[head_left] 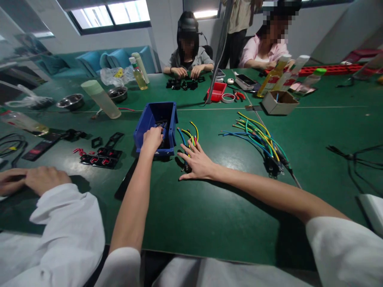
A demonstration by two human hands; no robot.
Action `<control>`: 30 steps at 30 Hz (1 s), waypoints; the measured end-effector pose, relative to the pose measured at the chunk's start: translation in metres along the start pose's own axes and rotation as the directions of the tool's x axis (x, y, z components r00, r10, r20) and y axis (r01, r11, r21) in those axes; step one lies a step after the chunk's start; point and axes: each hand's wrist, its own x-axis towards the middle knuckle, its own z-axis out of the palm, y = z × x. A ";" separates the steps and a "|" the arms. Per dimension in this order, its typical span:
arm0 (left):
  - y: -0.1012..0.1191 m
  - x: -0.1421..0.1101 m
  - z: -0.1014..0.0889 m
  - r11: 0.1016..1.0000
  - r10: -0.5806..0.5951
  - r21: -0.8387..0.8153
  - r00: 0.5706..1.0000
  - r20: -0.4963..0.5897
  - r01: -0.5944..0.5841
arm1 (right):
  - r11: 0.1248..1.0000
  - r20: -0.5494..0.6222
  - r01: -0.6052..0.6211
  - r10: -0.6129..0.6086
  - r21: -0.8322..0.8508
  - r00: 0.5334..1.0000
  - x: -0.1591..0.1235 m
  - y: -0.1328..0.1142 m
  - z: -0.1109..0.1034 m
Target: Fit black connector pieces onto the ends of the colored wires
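My left hand (pixel 153 139) reaches over the near edge of a blue plastic bin (pixel 140 133), its fingers curled down among small dark parts (pixel 162 123); whatever they grip is hidden. Palm down on the table, my right hand (pixel 197 161) has its fingers spread over a small bunch of yellow, blue and red wires (pixel 194 128). Part of that bunch, with a dark piece at its near end, is covered by the fingers. Farther right lies a larger bundle of green, yellow and blue wires (pixel 254 133) joined to dark connectors (pixel 272 165).
To the left are black trays with red parts (pixel 104 159), a frosted bottle (pixel 101 99) and a co-worker's hands (pixel 44 179). A grey cable hangs behind a red box (pixel 220 91). A cardboard box (pixel 279 105) stands at right; two people sit opposite.
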 end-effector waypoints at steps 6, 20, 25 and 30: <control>0.003 -0.003 -0.007 0.997 -0.031 -0.081 0.989 -0.145 0.019 | 0.994 0.015 -0.105 0.105 -0.043 0.994 -0.003 -0.015 0.001; -0.006 0.007 0.000 0.963 0.154 -0.237 0.983 0.103 -0.127 | 0.954 -0.102 -0.299 0.299 0.022 0.949 -0.004 -0.028 0.008; -0.017 0.007 0.004 0.941 0.234 -0.281 0.962 0.138 -0.188 | 0.927 -0.159 -0.371 0.376 0.059 0.913 -0.009 -0.030 0.013; -0.025 0.012 0.005 0.927 0.253 -0.323 0.953 0.165 -0.190 | 0.912 -0.189 -0.399 0.410 0.092 0.892 -0.023 -0.035 0.010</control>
